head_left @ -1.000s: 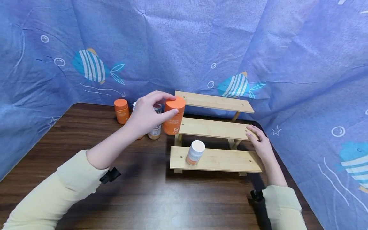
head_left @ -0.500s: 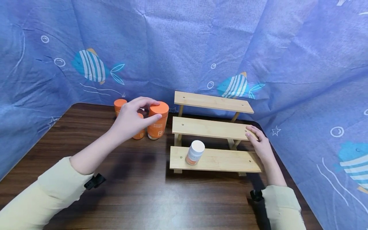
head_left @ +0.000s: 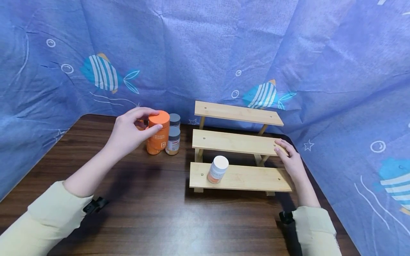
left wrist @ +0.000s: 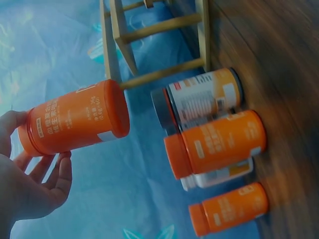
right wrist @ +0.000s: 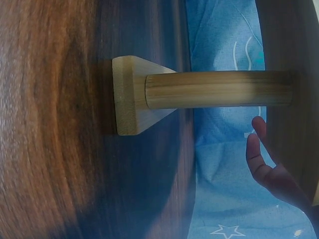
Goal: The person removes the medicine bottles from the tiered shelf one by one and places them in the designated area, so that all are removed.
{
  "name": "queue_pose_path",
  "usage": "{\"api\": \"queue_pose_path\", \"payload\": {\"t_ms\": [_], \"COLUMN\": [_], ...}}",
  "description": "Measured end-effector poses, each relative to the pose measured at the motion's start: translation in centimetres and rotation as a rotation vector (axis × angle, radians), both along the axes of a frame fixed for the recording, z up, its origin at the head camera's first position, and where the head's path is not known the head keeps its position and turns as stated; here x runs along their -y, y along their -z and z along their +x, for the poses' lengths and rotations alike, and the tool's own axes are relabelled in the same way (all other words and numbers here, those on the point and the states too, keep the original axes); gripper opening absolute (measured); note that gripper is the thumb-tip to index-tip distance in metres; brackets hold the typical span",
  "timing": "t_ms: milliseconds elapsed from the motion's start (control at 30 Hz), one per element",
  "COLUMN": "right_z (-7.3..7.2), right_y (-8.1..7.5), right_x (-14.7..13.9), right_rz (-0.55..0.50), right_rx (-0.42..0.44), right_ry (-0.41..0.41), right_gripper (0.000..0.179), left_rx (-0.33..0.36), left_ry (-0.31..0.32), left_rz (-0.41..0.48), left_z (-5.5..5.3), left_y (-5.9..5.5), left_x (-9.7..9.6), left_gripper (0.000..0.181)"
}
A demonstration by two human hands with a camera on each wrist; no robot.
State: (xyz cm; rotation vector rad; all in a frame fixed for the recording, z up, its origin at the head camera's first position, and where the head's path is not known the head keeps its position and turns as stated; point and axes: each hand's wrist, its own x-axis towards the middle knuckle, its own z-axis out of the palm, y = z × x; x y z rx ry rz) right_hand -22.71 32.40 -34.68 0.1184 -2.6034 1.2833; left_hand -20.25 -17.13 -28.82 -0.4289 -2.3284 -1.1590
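Observation:
My left hand [head_left: 129, 128] holds an orange jar [head_left: 160, 137] by its lid, thumb in front and fingers behind. In the left wrist view that jar [left wrist: 77, 119] is lifted, apart from the jars on the table. Behind it in the head view stand another orange jar [head_left: 152, 148] and grey-lidded bottles [head_left: 173, 143], partly hidden. My right hand [head_left: 290, 161] grips the right end of the middle shelf of a three-step wooden stand [head_left: 234, 141]; the right wrist view shows its fingers [right wrist: 255, 154] curled beside the wood. A white-capped bottle [head_left: 217, 170] stands on the lowest shelf, at its left.
In the left wrist view a smaller orange jar [left wrist: 229, 209] and a white bottle [left wrist: 224, 175] stand in the group on the dark wooden table [head_left: 153, 213]. A blue fish-print cloth [head_left: 205, 53] hangs close behind the stand and along the sides.
My left hand has carried the orange jar leftward, from beside the stand's left end to in front of the group of jars. My right hand and the white-capped bottle have stayed in place.

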Motion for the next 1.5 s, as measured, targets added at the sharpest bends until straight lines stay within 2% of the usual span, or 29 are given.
{"api": "queue_pose_path", "payload": {"t_ms": [100,267,467,833,1067,1267,1500], "right_z": [-0.3,-1.4,-2.1,-2.1,-2.1,-2.0,-1.1], "right_y": [0.2,1.6,2.6,2.7,2.8,2.7,1.3], "right_x": [-0.3,-1.4,-2.1,-2.2,-2.3,-2.3,-1.2], "right_rz": [-0.007,-0.023,-0.024,-0.026,-0.033,-0.033,-0.046], "right_rx": [-0.001,0.011,0.003,-0.018,-0.026,-0.014,-0.005], "right_ry": [-0.003,0.000,-0.003,-0.009,-0.012,-0.010,-0.011], "right_gripper": [0.046,0.049,0.051,0.050,0.050,0.050,0.048], "left_rx": [-0.001,0.018,0.018,-0.001,0.011,0.036,0.050], "left_ry": [-0.032,-0.084,-0.104,-0.116,-0.180,-0.198,-0.206], "left_rz": [0.022,0.039,0.069,0.122,0.097,0.086,0.035], "left_z": [0.0,0.2,0.2,-0.6,-1.1,-2.0,-2.6], "left_y": [0.2,0.4,1.0,2.7,4.2,5.6,6.8], "left_x": [0.7,1.8,3.2,5.1,5.9,6.9,7.8], "left_gripper": [0.039,0.040,0.040,0.041,0.038,0.039,0.040]}}
